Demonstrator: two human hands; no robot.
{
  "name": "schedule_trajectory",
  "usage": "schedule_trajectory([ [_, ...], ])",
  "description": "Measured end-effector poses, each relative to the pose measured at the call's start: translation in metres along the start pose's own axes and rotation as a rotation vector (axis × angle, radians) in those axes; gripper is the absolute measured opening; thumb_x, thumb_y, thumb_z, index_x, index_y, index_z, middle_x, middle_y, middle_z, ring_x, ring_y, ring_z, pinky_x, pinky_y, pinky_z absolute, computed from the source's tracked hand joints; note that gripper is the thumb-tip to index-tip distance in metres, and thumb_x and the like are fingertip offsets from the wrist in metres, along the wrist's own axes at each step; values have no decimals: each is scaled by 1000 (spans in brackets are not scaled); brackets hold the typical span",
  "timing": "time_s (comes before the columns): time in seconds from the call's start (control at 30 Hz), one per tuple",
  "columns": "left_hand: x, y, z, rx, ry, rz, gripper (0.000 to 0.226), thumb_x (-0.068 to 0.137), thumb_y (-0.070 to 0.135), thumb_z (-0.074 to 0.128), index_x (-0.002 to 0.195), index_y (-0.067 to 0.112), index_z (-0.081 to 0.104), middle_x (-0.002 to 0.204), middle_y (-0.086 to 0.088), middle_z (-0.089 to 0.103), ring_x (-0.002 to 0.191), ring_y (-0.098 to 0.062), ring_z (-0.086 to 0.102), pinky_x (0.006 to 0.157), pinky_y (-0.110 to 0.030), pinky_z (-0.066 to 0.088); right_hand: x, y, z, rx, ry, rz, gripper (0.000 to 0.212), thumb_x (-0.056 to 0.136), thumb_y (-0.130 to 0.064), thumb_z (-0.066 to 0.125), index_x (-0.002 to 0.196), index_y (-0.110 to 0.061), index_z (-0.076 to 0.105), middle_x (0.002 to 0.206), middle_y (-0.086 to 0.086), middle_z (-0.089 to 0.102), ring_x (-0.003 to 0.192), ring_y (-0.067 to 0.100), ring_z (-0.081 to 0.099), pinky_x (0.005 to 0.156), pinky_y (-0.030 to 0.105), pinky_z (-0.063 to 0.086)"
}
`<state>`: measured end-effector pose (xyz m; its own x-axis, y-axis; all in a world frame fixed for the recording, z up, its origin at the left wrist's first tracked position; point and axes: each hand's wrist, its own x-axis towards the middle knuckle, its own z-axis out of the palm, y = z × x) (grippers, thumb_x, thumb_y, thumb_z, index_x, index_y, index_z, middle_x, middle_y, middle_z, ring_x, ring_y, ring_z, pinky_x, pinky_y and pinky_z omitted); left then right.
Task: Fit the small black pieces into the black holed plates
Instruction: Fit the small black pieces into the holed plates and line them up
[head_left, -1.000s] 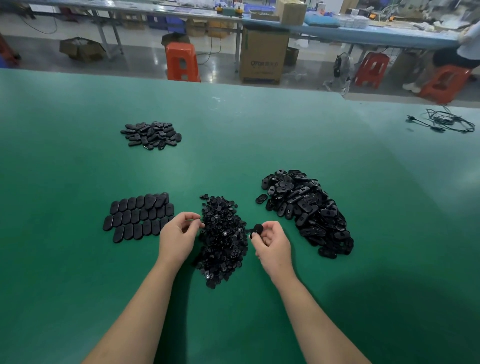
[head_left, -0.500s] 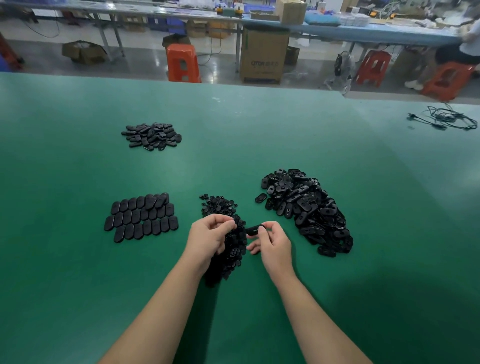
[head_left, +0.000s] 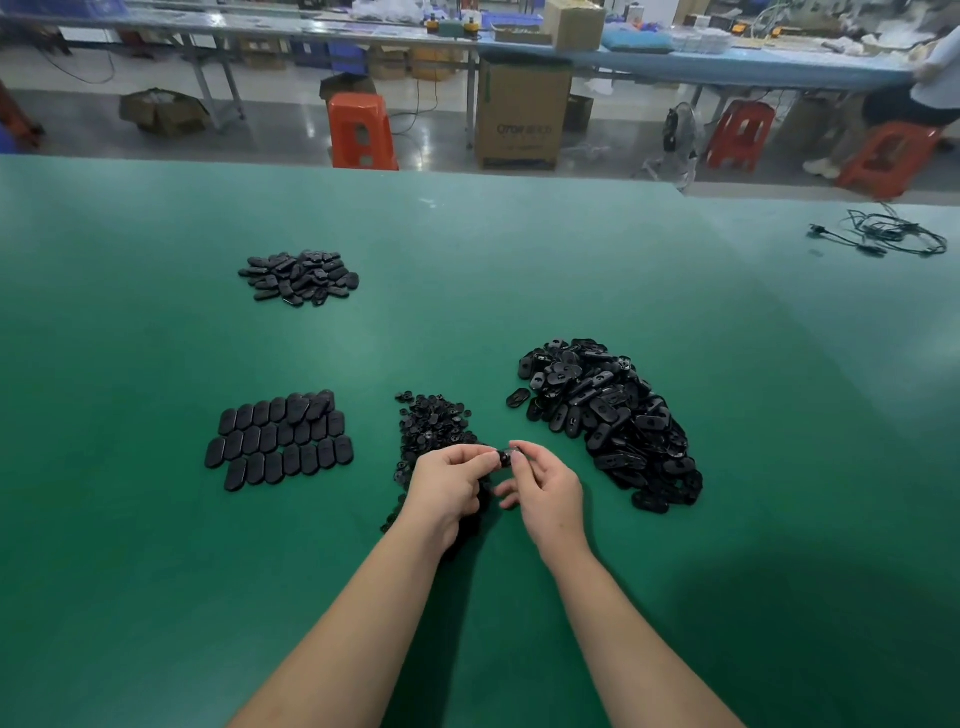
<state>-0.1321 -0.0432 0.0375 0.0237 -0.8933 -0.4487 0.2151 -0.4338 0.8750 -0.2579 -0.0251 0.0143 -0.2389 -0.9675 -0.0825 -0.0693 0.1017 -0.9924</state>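
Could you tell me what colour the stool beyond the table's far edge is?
Orange stool, head view.

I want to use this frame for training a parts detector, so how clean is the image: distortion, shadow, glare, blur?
Head view: wide-angle bending curves the green table and its far edge; a soft shadow darkens the near right corner; pale glare washes the tabletop near the cable; the part pinched between the left hand and right hand is too dark and small to resolve.

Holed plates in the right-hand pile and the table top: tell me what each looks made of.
Holed plates: probably moulded hard plastic, black and semi-gloss; they show small highlights and uniform rounded shapes. Table top: seemingly a green rubber or vinyl mat with a matte, smooth finish; it gives soft, diffuse sheen and shows no grain.
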Motion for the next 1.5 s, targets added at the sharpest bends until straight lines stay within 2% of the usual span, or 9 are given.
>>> schedule_trajectory([
  [0.1,-2,-2,4,73,52,26,6,88,8,74,82,9,74,55,1,58,38,-8,36,36,-19,29,-1,-1,-1,19,3,6,21,104,-11,52,99,-25,67,82,0,76,61,19,70,55,30,56],
  [0.2,-3,-1,7,167,107,54,8,87,13,75,80,13,76,52,3,60,40,-11,41,39,-19,33,-2,-2,-1,15,-9,4,20,104,-10,51,100,-21,66,87,3,75,63,21,71,56,31,56],
  [0.43,-7,4,11,308,158,114,8,85,15,76,77,17,76,71,-2,74,56,-15,57,54,-28,48,-4,-3,-2,0,-30,-9,20,103,-9,52,99,-22,67,75,-6,73,59,11,67,57,27,55],
  [0.67,-6,9,16,395,187,147,8,81,14,77,74,18,74,67,2,71,52,-11,54,49,-22,41,-3,-3,-4,-44,-32,-24,21,103,-11,54,98,-26,67,64,-15,67,57,8,65,61,31,57],
  [0.87,-7,13,16,525,220,216,14,78,22,83,78,19,69,76,4,71,67,-13,64,56,-22,43,-2,-2,-4,38,-48,12,19,103,-8,52,100,-20,67,71,0,72,63,23,68,63,40,59],
  [1.03,-9,20,16,697,164,292,14,81,24,81,90,21,71,87,9,69,83,-10,63,69,-18,42,-1,-3,-8,133,-39,32,17,104,-6,49,101,-12,64,70,6,70,57,19,67,56,34,58],
  [1.2,-11,25,16,748,151,309,8,81,24,80,80,22,73,76,9,70,71,-8,64,58,-16,41,1,0,-7,104,-56,18,16,105,-9,51,99,-14,65,63,-5,66,55,11,65,55,29,56],
  [1.37,-13,23,16,722,163,324,10,79,27,81,77,25,71,72,11,68,66,-3,61,56,-16,39,3,3,-6,65,-64,-9,16,102,-11,56,101,-22,68,86,0,76,70,15,70,63,34,59],
  [1.5,-11,22,14,693,139,319,10,80,27,81,81,23,72,74,9,70,68,-6,63,57,-14,41,4,3,-6,27,-58,-21,15,101,-11,58,97,-23,67,81,1,75,61,14,66,52,29,52],
])
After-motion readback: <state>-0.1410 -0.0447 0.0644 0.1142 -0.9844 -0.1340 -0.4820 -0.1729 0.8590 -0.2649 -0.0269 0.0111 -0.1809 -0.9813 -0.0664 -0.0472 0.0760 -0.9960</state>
